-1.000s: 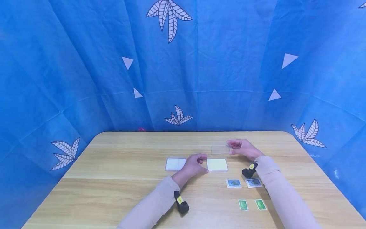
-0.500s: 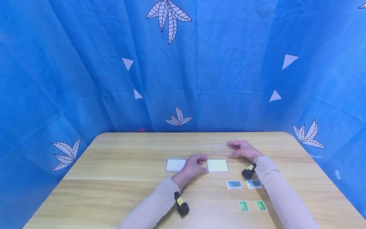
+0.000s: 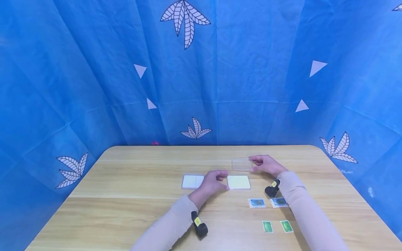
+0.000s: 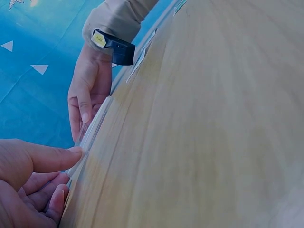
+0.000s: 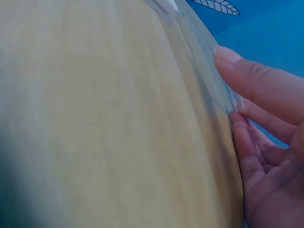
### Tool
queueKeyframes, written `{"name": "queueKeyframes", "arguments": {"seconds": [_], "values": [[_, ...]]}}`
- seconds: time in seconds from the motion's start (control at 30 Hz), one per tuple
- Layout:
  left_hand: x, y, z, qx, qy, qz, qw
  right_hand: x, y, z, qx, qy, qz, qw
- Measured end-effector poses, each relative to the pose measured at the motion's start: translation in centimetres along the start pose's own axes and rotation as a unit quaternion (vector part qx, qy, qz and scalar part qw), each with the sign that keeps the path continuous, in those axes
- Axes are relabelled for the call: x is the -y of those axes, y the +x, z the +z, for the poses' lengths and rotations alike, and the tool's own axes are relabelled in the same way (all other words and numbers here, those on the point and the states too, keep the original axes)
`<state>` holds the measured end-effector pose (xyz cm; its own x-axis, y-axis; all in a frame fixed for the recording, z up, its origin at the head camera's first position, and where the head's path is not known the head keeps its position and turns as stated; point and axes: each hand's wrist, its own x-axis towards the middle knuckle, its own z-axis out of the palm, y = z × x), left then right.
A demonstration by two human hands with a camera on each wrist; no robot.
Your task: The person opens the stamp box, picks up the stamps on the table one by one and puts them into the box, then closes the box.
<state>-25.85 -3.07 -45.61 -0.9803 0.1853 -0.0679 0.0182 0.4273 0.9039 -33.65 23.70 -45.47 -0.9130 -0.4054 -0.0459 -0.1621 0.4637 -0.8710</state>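
A shallow clear plastic case (image 3: 238,182) with a pale yellow insert lies flat at the table's centre. My left hand (image 3: 213,183) holds its left edge, thumb at the near corner and fingers at the far one; in the left wrist view, the thumb (image 4: 57,159) touches the rim. Just beyond lies a clear, see-through plastic lid (image 3: 241,165). My right hand (image 3: 266,165) grips the lid's right edge between thumb and fingers; in the right wrist view, the lid (image 5: 209,66) is low on the table, and whether it touches the wood cannot be told.
Another clear case (image 3: 191,181) with white inserts sits left, partly behind my left hand. Two blue stamp-like cards (image 3: 257,203) lie nearer me on the right, one partly beside the right sleeve. Two green ones (image 3: 267,227) lie closer still. A blue curtain (image 3: 216,69) hangs behind the table.
Over the last second the right hand has set the clear lid slightly lower and flatter behind the yellow case. The left hand stays in place; the whole view shifts very slightly.
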Motion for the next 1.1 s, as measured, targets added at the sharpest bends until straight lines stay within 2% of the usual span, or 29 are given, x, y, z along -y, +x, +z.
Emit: {"name": "queueKeyframes", "arguments": {"seconds": [0.4, 0.77, 1.1], "values": [[0.35, 0.14, 0.07, -0.004, 0.0, 0.005, 1.0, 0.09, 0.25, 0.09, -0.005, -0.015, 0.009, 0.9998], [0.39, 0.1, 0.06, -0.006, 0.001, 0.005, 1.0, -0.06, 0.43, 0.35, -0.007, -0.034, -0.01, 0.9993], [0.31, 0.12, 0.02, -0.002, -0.006, 0.002, 1.0, 0.03, 0.27, 0.26, -0.017, 0.002, 0.007, 0.9998]]}}
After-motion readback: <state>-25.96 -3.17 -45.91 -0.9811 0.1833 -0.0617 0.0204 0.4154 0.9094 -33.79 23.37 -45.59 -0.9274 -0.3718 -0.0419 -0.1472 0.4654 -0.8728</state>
